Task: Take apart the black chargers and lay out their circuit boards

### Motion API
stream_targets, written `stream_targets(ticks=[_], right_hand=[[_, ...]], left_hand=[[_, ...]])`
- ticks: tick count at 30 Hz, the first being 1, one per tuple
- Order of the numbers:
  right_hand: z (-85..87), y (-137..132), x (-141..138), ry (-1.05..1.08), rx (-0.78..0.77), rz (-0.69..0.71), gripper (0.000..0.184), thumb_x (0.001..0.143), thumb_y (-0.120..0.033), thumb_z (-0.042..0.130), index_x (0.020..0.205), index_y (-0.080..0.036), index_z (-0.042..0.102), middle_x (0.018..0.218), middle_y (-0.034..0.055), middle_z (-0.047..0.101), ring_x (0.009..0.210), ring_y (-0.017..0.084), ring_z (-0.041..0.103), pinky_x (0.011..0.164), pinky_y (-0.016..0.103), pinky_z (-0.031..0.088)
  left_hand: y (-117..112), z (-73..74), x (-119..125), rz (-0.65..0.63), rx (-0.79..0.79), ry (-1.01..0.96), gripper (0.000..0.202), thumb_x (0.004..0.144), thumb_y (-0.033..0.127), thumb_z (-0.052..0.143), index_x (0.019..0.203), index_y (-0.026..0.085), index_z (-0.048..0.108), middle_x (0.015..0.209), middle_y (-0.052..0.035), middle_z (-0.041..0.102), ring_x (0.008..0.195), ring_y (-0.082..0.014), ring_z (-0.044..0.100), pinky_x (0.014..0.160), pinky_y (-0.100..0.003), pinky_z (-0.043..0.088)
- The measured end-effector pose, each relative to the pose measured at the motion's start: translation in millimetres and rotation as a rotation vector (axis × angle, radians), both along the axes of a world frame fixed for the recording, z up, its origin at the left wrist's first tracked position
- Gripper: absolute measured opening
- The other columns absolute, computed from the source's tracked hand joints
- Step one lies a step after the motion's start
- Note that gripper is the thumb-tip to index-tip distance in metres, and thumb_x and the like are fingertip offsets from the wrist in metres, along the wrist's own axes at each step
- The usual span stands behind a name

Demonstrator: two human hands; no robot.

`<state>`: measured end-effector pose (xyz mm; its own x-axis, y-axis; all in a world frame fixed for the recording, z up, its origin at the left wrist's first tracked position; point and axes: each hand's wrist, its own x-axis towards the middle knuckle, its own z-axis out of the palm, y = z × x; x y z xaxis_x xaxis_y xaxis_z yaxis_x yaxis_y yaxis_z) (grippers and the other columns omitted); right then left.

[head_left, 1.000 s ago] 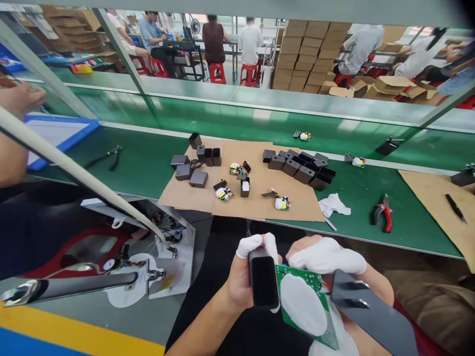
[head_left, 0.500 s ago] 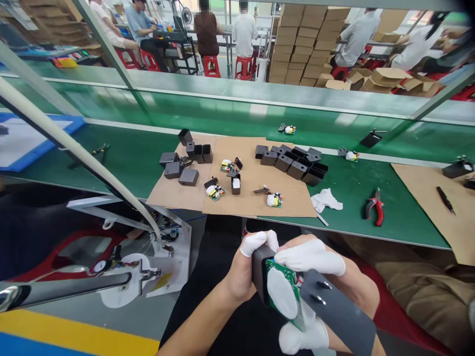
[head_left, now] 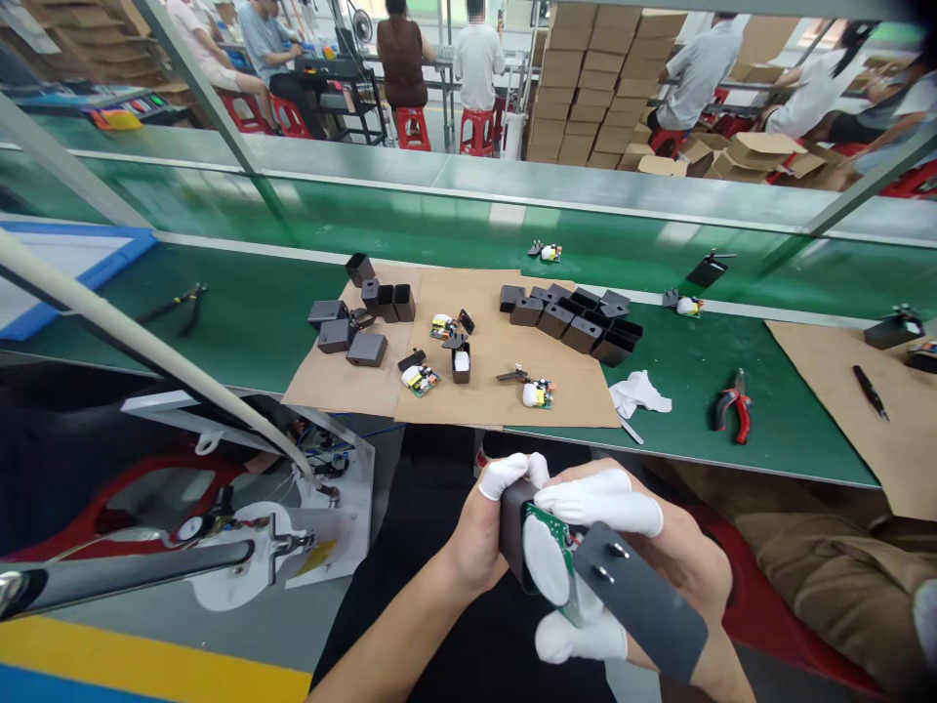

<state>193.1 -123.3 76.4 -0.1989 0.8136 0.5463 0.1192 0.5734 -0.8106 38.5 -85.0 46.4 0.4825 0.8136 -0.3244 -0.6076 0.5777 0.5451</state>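
Low in the view, over my lap, my left hand (head_left: 479, 532) is closed round a black plastic housing (head_left: 513, 527); white finger cots cover its fingertips. My right hand (head_left: 644, 547), also in white cots, pinches a green circuit board (head_left: 560, 547) with a dark grey plug cover (head_left: 636, 600) and two metal pins attached. The board sits mostly inside the housing's open mouth. Both hands touch each other around the parts.
On the green bench lies a cardboard sheet (head_left: 498, 391) with several black housings (head_left: 578, 322), more housings (head_left: 358, 332) at left and loose boards (head_left: 538, 393). Red pliers (head_left: 734, 405), a white cloth (head_left: 638, 393) and black pliers (head_left: 180, 305) lie nearby. A press fixture (head_left: 256, 527) stands at left. Several people work behind.
My right hand has pushed the green board further into the black housing; less of the board shows now. The view has tilted slightly, and the arm at far left is gone.
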Motion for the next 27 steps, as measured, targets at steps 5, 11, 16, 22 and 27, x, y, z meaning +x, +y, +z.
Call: stream_targets(ticks=[5, 11, 16, 22, 27], right_hand=[[1.2, 1, -4, -0.008, -0.027, 0.0, 0.074, 0.069, -0.031, 0.104, 0.136, -0.029, 0.072, 0.111, 0.0097, 0.081, 0.107, 0.034, 0.074, 0.081, 0.047, 0.064], [0.5, 2, -7, -0.014, -0.056, 0.006, 0.074, 0.069, -0.029, 0.104, 0.135, -0.028, 0.072, 0.113, 0.0091, 0.079, 0.109, 0.033, 0.073, 0.088, 0.046, 0.064], [-1.7, 2, -10, -0.011, -0.071, 0.006, 0.072, 0.07, -0.026, 0.103, 0.135, -0.027, 0.072, 0.117, 0.0112, 0.079, 0.112, 0.035, 0.074, 0.084, 0.045, 0.065], [-2.9, 5, -12, -0.01, -0.066, 0.01, 0.073, 0.071, -0.031, 0.103, 0.137, -0.029, 0.071, 0.116, 0.0104, 0.078, 0.114, 0.036, 0.075, 0.09, 0.049, 0.066], [-1.9, 9, -14, -0.065, -0.063, -0.016, 0.072, 0.07, -0.028, 0.103, 0.135, -0.029, 0.071, 0.114, 0.0096, 0.077, 0.109, 0.033, 0.074, 0.086, 0.044, 0.065]], left_hand=[[0, 1.4, -2, 0.029, 0.008, 0.018, 0.042, 0.08, 0.05, 0.077, 0.06, 0.019, 0.058, 0.061, 0.0049, 0.043, 0.059, -0.0116, 0.037, 0.063, -0.027, 0.036], [0, -1.2, -7, 0.042, -0.028, 0.032, 0.043, 0.079, 0.052, 0.079, 0.061, 0.019, 0.058, 0.061, 0.0046, 0.045, 0.06, -0.0115, 0.04, 0.063, -0.025, 0.038], [1, -4.8, -9, 0.039, -0.041, 0.034, 0.044, 0.079, 0.054, 0.079, 0.062, 0.02, 0.058, 0.059, 0.0051, 0.043, 0.06, -0.0119, 0.039, 0.062, -0.025, 0.038], [3, -6.0, -11, 0.037, -0.058, 0.006, 0.045, 0.078, 0.054, 0.081, 0.063, 0.019, 0.058, 0.059, 0.0057, 0.042, 0.057, -0.011, 0.038, 0.059, -0.025, 0.034], [6, -6.3, -11, 0.067, -0.097, -0.024, 0.04, 0.076, 0.049, 0.085, 0.066, 0.018, 0.062, 0.059, 0.0061, 0.048, 0.055, -0.0097, 0.041, 0.057, -0.025, 0.036]])
